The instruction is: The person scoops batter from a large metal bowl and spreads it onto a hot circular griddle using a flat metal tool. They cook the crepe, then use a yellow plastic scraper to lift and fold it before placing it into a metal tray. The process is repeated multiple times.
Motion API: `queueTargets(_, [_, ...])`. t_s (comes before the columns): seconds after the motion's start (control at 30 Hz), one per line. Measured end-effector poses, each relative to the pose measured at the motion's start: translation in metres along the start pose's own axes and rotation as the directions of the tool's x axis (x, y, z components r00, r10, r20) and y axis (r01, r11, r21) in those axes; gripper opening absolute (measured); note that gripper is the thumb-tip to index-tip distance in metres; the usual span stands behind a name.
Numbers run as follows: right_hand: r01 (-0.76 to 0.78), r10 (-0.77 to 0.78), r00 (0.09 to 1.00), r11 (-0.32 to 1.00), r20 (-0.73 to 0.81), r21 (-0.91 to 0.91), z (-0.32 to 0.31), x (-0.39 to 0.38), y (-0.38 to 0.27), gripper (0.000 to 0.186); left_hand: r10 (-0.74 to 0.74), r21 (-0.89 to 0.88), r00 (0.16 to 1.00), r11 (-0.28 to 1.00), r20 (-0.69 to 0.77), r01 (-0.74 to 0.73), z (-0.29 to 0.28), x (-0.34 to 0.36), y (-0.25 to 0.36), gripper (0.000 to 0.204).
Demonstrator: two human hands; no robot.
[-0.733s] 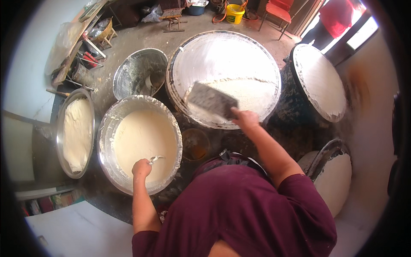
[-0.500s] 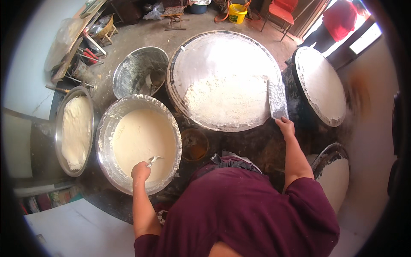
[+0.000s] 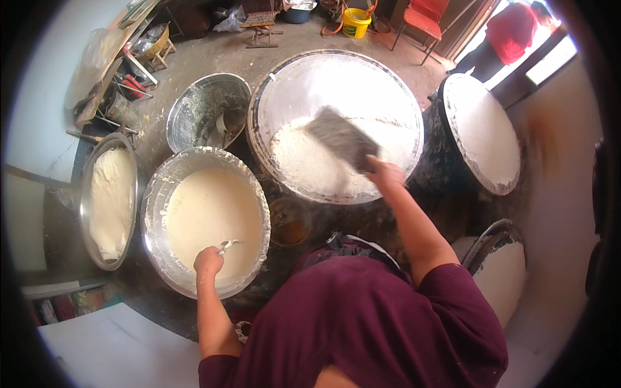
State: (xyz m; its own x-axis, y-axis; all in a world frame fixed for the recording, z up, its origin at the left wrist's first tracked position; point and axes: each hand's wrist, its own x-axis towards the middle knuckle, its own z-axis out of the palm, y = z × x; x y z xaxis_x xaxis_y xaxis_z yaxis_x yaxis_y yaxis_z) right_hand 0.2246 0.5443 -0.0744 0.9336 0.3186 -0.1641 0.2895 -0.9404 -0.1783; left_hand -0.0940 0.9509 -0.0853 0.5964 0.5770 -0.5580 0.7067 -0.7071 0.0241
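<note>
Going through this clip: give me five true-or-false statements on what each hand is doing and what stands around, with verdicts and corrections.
1. The right hand holds a flat scraper over the large round pan. True.
2. The left hand holds nothing. False: it grips a utensil over the pot of pale batter; whether the tip dips in is hard to tell.
3. The metal basin at the far left holds a pale, dough-like mass. True.
4. The red chair stands at the lower left. False: it is at the top, right of centre, near the doorway.
5. The bucket left of that chair is black. False: it is yellow.
</note>
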Motion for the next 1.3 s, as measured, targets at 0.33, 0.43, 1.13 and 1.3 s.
queueTargets(0.33, [-0.368,0.246,0.921,0.293,0.302,0.883,0.015,-0.004,0.054,0.041,-0.022,-0.029,0.999,0.999,-0.025,0.021,0.008,-0.001,-0.008,0.022])
queueTargets(0.43, [-0.104,-0.114,0.939,0.804,0.324,0.585,0.019,-0.001,-0.029,0.048,-0.013,-0.018,1.0,1.0,-0.002,0.013,0.004,0.005,-0.002,0.023])
queueTargets(1.13, [0.015,-0.218,0.91,0.867,0.352,0.498,0.008,0.036,-0.047,0.039,-0.091,-0.071,0.995,0.993,0.04,0.094,-0.003,0.003,-0.004,0.025])
queueTargets(1.3, [0.122,-0.06,0.963,0.967,0.264,-0.223,-0.005,0.082,-0.053,0.047,-0.077,-0.042,0.997,0.996,0.02,0.078,0.0,0.004,-0.004,0.025])
